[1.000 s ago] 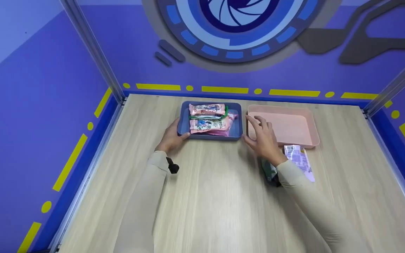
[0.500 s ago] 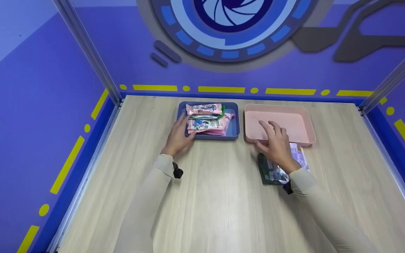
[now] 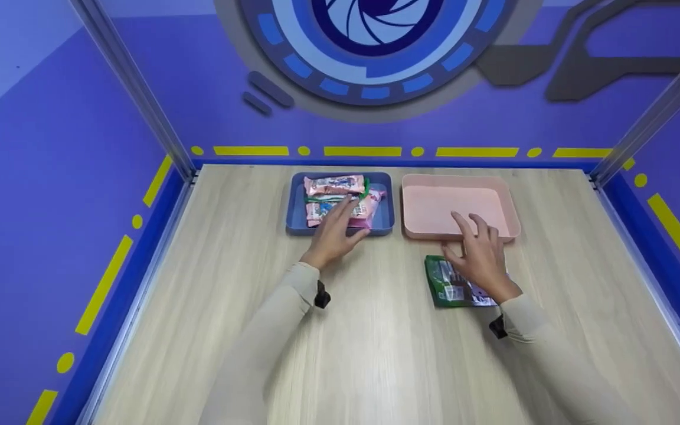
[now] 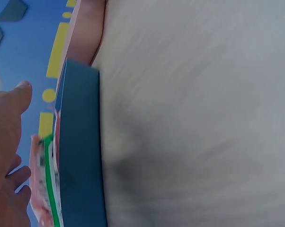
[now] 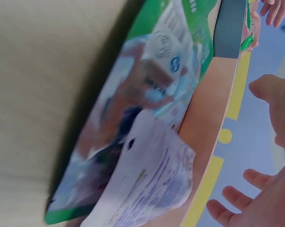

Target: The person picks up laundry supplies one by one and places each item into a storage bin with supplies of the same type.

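Note:
My left hand is over the front of the blue tray, fingers extended above pink snack packets and a green-edged packet. Contact with the packets cannot be made out in the head view; in the left wrist view the thumb is apart from the tray wall. My right hand, fingers loosely bent and spread, hovers near the front rim of the pink tray. Beneath it lie a green and silver pouch and a lavender pouch, which overlaps it. The right hand holds nothing.
Both trays stand side by side near the back wall, a narrow gap between them. Wooden tabletop extends in front. Side walls with metal corner posts bound the table.
My left hand has left the blue tray's left edge and moved right over the packets. My right hand has drawn away from the trays' gap, right and toward me, exposing more of the green pouch.

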Demonstrator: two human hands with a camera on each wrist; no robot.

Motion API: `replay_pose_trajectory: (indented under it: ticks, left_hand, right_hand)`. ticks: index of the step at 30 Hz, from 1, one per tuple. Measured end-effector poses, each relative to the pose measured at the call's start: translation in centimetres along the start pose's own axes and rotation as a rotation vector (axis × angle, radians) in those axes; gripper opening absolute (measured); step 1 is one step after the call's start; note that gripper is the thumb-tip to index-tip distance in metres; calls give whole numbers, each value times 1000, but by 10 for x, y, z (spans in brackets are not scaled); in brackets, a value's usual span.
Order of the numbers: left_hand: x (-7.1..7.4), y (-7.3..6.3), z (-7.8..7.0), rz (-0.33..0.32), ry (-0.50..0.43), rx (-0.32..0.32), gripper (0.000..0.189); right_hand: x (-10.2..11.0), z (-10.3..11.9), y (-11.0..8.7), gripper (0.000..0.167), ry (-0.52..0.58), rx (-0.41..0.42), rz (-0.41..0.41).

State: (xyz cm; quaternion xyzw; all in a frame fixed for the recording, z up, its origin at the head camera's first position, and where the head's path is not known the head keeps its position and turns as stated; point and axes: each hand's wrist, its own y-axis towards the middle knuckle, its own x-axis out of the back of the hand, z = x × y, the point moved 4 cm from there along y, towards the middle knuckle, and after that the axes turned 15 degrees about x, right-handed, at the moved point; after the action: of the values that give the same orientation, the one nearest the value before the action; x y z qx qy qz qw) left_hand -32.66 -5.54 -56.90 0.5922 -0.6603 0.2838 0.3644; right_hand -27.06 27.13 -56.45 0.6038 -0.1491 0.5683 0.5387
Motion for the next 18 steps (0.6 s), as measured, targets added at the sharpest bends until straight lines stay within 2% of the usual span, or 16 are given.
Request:
replay_pose_trajectory:
  ticks: [8, 13, 18]
  left_hand:
    - [-23, 7, -29, 8, 77, -57, 81]
    - [-34, 13, -41, 0, 123, -91, 80]
    - [-44, 19, -50, 3, 164, -99, 78]
  right_hand:
    - [2, -11, -22, 86, -23, -45, 36]
    - [1, -19, -34, 90, -3, -125, 88]
    - [2, -24, -43, 90, 40, -195, 122]
